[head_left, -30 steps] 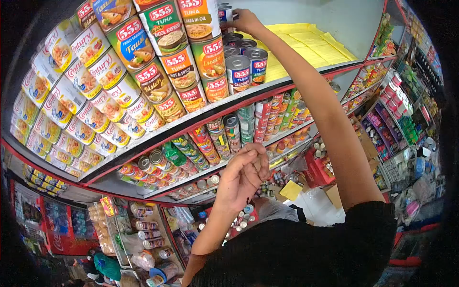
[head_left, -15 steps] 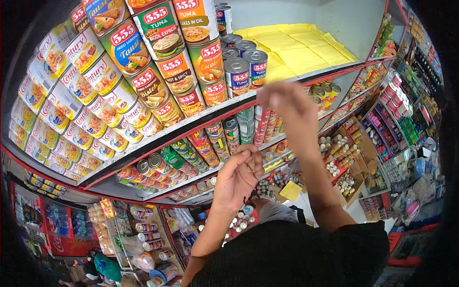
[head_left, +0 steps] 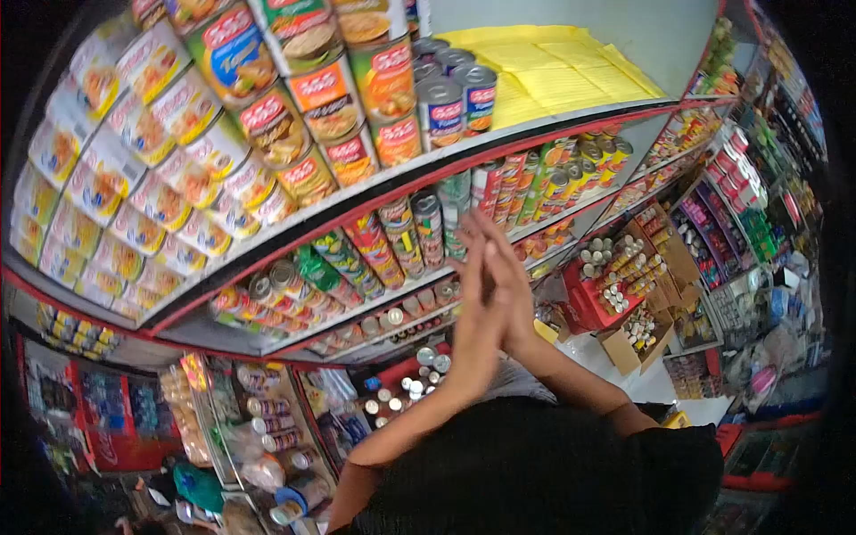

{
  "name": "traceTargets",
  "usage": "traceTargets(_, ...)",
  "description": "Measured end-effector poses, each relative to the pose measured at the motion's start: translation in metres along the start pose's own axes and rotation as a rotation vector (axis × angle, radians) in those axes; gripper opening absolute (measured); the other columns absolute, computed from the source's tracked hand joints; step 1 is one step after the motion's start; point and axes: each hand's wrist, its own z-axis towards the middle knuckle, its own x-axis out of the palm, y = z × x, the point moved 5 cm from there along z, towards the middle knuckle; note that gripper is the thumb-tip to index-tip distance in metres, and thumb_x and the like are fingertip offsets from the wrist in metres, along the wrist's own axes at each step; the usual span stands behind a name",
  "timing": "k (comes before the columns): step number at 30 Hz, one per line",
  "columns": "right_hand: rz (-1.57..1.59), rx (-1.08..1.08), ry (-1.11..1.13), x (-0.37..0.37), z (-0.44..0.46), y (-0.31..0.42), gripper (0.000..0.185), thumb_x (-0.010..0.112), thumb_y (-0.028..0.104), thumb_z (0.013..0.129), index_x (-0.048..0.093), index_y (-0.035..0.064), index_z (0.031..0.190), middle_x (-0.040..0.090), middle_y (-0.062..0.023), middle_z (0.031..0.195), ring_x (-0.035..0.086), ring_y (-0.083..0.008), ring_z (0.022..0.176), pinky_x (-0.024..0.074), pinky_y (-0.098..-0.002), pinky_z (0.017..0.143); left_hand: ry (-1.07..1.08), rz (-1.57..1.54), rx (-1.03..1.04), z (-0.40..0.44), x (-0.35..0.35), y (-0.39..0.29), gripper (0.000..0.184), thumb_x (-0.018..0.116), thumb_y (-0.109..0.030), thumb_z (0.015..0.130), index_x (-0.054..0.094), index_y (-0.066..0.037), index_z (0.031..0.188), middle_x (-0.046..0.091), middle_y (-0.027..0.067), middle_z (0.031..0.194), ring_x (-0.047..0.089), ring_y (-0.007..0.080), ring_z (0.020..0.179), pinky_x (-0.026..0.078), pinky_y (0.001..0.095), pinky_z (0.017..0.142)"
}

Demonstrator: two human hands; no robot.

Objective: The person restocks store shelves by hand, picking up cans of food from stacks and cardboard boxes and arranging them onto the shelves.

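My left hand and my right hand are brought together palm to palm in front of the shelves, fingers stretched out and pointing upward. I see nothing held in either one. Behind the fingertips stands a row of cans on the middle shelf. Above it, the upper shelf carries stacked tuna cans with 555 labels and white-labelled Century tuna cans. Two 555 tuna cans stand at the front beside a yellow paper sheet that lines the shelf.
A red crate and open cardboard boxes with cans sit on the floor at right. More packed shelves line the far right. At lower left are a red Coca-Cola cooler and a rack with canisters.
My right hand has come down from the upper shelf edge and now meets my left hand. My left hand's curled fingers have straightened. The view has shifted slightly.
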Motion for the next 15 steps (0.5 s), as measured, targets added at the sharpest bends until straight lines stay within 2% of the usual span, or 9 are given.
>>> traceTargets(1, 0.172, 0.022, -0.033, 0.002, 0.001, -0.006, 0.049, 0.037, 0.027, 0.098, 0.03, 0.0028, 0.14, 0.036, -0.0122, 0.141, 0.035, -0.021, 0.128, 0.0284, -0.0338, 0.105, 0.069, 0.079, 0.024, -0.01, 0.01, -0.005, 0.067, 0.039, -0.033, 0.095, 0.009, -0.001, 0.145, 0.009, 0.0141, 0.152, 0.005, 0.0254, 0.14, 0.006, 0.0353, 0.112)
traceTargets(3, 0.133, 0.061, 0.035, 0.012, -0.01, -0.023, 0.052, 0.035, 0.032, 0.098, 0.026, 0.0036, 0.141, 0.031, -0.0117, 0.143, 0.03, -0.0214, 0.131, 0.0267, -0.0354, 0.107, 0.099, 0.194, 0.065, -0.014, 0.001, -0.006, 0.067, 0.037, -0.033, 0.096, 0.004, -0.001, 0.145, 0.003, 0.014, 0.153, 0.0, 0.0248, 0.141, 0.004, 0.0359, 0.112)
traceTargets(4, 0.094, 0.075, 0.084, 0.017, -0.02, -0.031, 0.056, 0.032, 0.036, 0.098, 0.023, 0.0043, 0.143, 0.027, -0.0111, 0.146, 0.025, -0.0217, 0.134, 0.025, -0.0371, 0.108, 0.062, 0.195, 0.054, -0.014, -0.007, 0.001, 0.067, 0.037, -0.033, 0.096, 0.004, -0.001, 0.145, 0.003, 0.014, 0.153, 0.0, 0.0248, 0.141, 0.004, 0.0359, 0.112)
traceTargets(5, 0.056, 0.084, 0.134, 0.027, -0.027, -0.032, 0.059, 0.03, 0.041, 0.098, 0.019, 0.005, 0.144, 0.022, -0.0106, 0.148, 0.02, -0.022, 0.137, 0.0233, -0.0388, 0.109, -0.08, 0.299, 0.071, -0.012, -0.022, 0.011, 0.066, 0.033, -0.035, 0.097, 0.004, -0.002, 0.145, 0.001, 0.0138, 0.153, -0.001, 0.025, 0.141, 0.003, 0.0363, 0.112)
traceTargets(6, 0.151, 0.133, 0.177, 0.045, -0.037, -0.03, 0.061, 0.025, 0.042, 0.099, 0.015, 0.0033, 0.145, 0.018, -0.0106, 0.15, 0.015, -0.0218, 0.138, 0.0161, -0.0382, 0.111, -0.216, 0.404, 0.088, -0.011, -0.035, 0.018, 0.064, 0.03, -0.037, 0.098, 0.003, -0.003, 0.146, 0.0, 0.0136, 0.153, -0.002, 0.0253, 0.141, 0.001, 0.0368, 0.112)
traceTargets(7, 0.154, 0.15, 0.194, 0.049, -0.047, -0.034, 0.061, 0.025, 0.042, 0.099, 0.015, 0.0033, 0.145, 0.018, -0.0106, 0.15, 0.015, -0.0218, 0.138, 0.0161, -0.0382, 0.111, -0.24, 0.408, 0.082, -0.011, -0.047, 0.023, 0.064, 0.03, -0.037, 0.098, 0.003, -0.003, 0.146, 0.0, 0.0136, 0.153, -0.002, 0.0253, 0.141, 0.001, 0.0368, 0.112)
traceTargets(9, 0.293, 0.417, 0.199, 0.054, -0.067, -0.057, 0.057, 0.028, 0.041, 0.099, 0.018, 0.0067, 0.144, 0.024, -0.0048, 0.147, 0.022, -0.0163, 0.135, 0.0176, -0.0328, 0.111, -0.367, 0.425, 0.153, -0.017, -0.072, 0.022, 0.064, 0.022, -0.043, 0.098, 0.001, -0.005, 0.146, -0.003, 0.0131, 0.153, -0.004, 0.0251, 0.141, -0.002, 0.0365, 0.112)
traceTargets(10, 0.268, 0.402, 0.223, 0.055, -0.069, -0.061, 0.058, 0.025, 0.042, 0.1, 0.017, 0.0068, 0.144, 0.025, -0.0048, 0.147, 0.023, -0.0168, 0.135, 0.0157, -0.0323, 0.111, -0.407, 0.437, 0.121, -0.019, -0.074, 0.023, 0.068, 0.017, -0.049, 0.097, 0.001, -0.005, 0.146, -0.003, 0.0131, 0.153, -0.005, 0.0252, 0.141, -0.002, 0.0364, 0.112)
traceTargets(15, 0.19, 0.334, 0.281, 0.058, -0.058, -0.049, 0.06, 0.022, 0.045, 0.099, 0.016, 0.0055, 0.145, 0.022, -0.006, 0.148, 0.022, -0.0178, 0.136, 0.0148, -0.0339, 0.112, -0.381, 0.449, 0.186, -0.029, -0.062, 0.017, 0.07, 0.018, -0.05, 0.097, -0.001, -0.003, 0.145, -0.004, 0.0137, 0.153, -0.005, 0.0267, 0.141, -0.001, 0.0383, 0.112)
